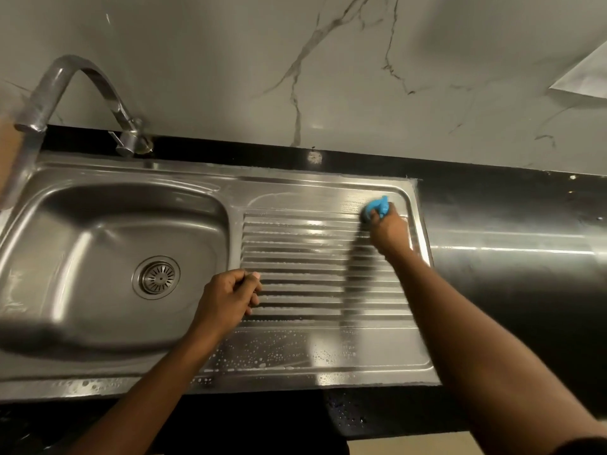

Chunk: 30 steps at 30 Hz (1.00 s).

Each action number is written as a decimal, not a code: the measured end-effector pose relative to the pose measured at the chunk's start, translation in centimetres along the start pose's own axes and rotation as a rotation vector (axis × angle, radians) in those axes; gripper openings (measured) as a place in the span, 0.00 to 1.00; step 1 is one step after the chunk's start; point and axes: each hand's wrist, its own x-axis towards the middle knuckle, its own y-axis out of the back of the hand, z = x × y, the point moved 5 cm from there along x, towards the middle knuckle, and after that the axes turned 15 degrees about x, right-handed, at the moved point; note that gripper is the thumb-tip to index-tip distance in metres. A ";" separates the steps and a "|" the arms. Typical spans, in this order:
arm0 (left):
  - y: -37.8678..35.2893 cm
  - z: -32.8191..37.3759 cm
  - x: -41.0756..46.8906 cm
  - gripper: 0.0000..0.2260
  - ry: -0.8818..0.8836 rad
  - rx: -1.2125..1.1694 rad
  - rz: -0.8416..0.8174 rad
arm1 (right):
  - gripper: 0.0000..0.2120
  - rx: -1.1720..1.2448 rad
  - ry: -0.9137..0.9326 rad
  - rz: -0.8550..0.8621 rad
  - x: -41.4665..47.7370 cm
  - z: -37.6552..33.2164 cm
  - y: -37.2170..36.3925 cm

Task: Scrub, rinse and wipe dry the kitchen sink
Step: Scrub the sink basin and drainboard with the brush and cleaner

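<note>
The sink [138, 167] is a steel unit sunk into a black tabletop [512, 208]. Its basin [82, 251] is on the left and a ribbed drainboard [305, 254] on the right. A round drain [156, 277] sits in the basin floor.

The right hand [390, 234] reaches to the far right corner of the drainboard, fingers wrapped round a scrubber [377, 206] with a blue handle. The scrubber's dark underside is pressed to the steel just above the top rib. The arm's shadow falls down across the ribs.

The left hand [226, 298] is over the near left edge of the drainboard, just beside the basin. Its fingers are curled into a loose fist with nothing visible in it. Whether it touches the steel cannot be told.

Suds [262, 354] and small bubbles dot the flat strip along the drainboard's front, and thinner foam lies in the grooves and along the sink's front rim.

A curved faucet [82, 73] rises from the back rim behind the basin, its spout over the basin's left side. A blurred pale streak runs down from the spout.

Behind the tabletop stands a grey veined wall [230, 60]. A pale sheet [584, 77] shows at its upper right edge, too cropped to identify.
</note>
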 end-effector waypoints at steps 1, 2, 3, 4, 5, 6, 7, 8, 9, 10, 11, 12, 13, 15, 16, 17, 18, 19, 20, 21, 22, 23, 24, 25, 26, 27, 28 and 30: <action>0.0 0.1 0.0 0.14 0.000 0.004 -0.005 | 0.24 0.031 0.020 -0.032 -0.9 -0.7 -1.7; -0.1 0.2 0.0 0.14 0.000 0.012 -0.009 | 0.24 0.049 0.045 -0.063 -1.9 -1.6 -3.4; -0.2 0.4 0.1 0.14 0.000 0.022 -0.011 | 0.24 0.054 0.069 -0.095 -2.6 -2.4 -5.3; -0.2 0.5 0.2 0.14 0.000 0.029 -0.013 | 0.24 0.052 0.085 -0.128 -3.5 -3.2 -7.1; -0.2 0.7 0.3 0.14 0.002 0.032 -0.012 | 0.25 0.041 0.087 -0.157 -4.2 -4.0 -8.8; -0.2 0.8 0.4 0.14 0.005 0.034 -0.010 | 0.26 0.031 0.084 -0.185 -4.8 -4.6 -10.4; -0.2 1.0 0.5 0.14 0.006 0.037 -0.009 | 0.28 0.021 0.082 -0.206 -5.2 -5.2 -11.9; -0.2 1.1 0.6 0.14 0.005 0.044 -0.013 | 0.29 -0.001 0.079 -0.226 -5.6 -5.8 -13.2; -0.3 1.2 0.7 0.14 0.008 0.049 -0.018 | 0.30 -0.044 0.085 -0.255 -6.0 -6.4 -14.5; -0.2 1.2 0.8 0.15 0.017 0.050 -0.022 | 0.31 -0.095 0.109 -0.293 -6.4 -7.2 -15.9; -0.3 1.0 0.8 0.15 0.026 0.053 -0.027 | 0.32 -0.143 0.142 -0.332 -7.0 -8.0 -17.4; -0.2 0.7 0.9 0.15 0.031 0.058 -0.032 | 0.33 -0.183 0.180 -0.366 -7.6 -8.9 -18.8; -0.2 0.4 0.9 0.16 0.035 0.057 -0.036 | 0.33 -0.218 0.214 -0.395 -8.1 -9.7 -20.2; 0.1 -0.2 1.0 0.16 0.041 0.039 -0.043 | 0.33 -0.273 0.266 -0.422 -8.9 -10.8 -21.9; 0.3 -0.5 1.0 0.16 0.047 0.032 -0.042 | 0.32 -0.290 0.286 -0.423 -9.0 -11.1 -22.2; 0.6 -0.8 1.2 0.15 0.051 0.029 -0.034 | 0.30 -0.298 0.301 -0.420 -8.8 -11.2 -22.2; 0.8 -1.0 1.3 0.15 0.057 0.027 -0.027 | 0.26 -0.296 0.303 -0.407 -8.4 -11.1 -21.7; 1.0 -1.2 1.3 0.15 0.059 0.028 -0.025 | 0.23 -0.278 0.289 -0.378 -7.6 -10.7 -20.7; 1.2 -1.3 1.4 0.15 0.054 0.030 -0.025 | 0.20 -0.253 0.263 -0.338 -6.2 -10.2 -19.3; 1.4 -1.4 1.4 0.15 0.046 0.029 -0.024 | 0.19 -0.236 0.228 -0.298 -4.7 -9.7 -17.7; 1.6 -1.4 1.4 0.15 0.038 0.024 -0.022 | 0.19 -0.242 0.186 -0.256 -3.2 -9.1 -15.7; 1.9 -1.5 1.5 0.15 0.033 0.016 -0.020 | 0.19 -0.262 0.146 -0.207 -1.7 -8.4 -13.4; 2.2 -1.6 1.6 0.14 0.028 0.007 -0.017 | 0.20 -0.272 0.113 -0.153 -0.6 -7.7 -10.9; 2.4 -1.7 1.7 0.14 0.024 0.000 -0.017 | 0.20 -0.261 0.083 -0.103 0.1 -7.0 -8.6; 2.6 -1.9 1.7 0.14 0.020 -0.004 -0.016 | 0.20 -0.233 0.058 -0.064 0.4 -6.5 -6.9; 2.8 -2.1 1.7 0.14 0.017 -0.005 -0.016 | 0.20 -0.197 0.045 -0.039 0.4 -6.1 -5.9; 3.0 -2.3 1.7 0.14 0.016 -0.006 -0.016 | 0.20 -0.163 0.038 -0.021 0.2 -5.9 -5.8; 3.4 -2.7 1.7 0.14 0.021 -0.006 -0.015 | 0.20 -0.098 0.039 -0.021 -0.4 -6.5 -8.0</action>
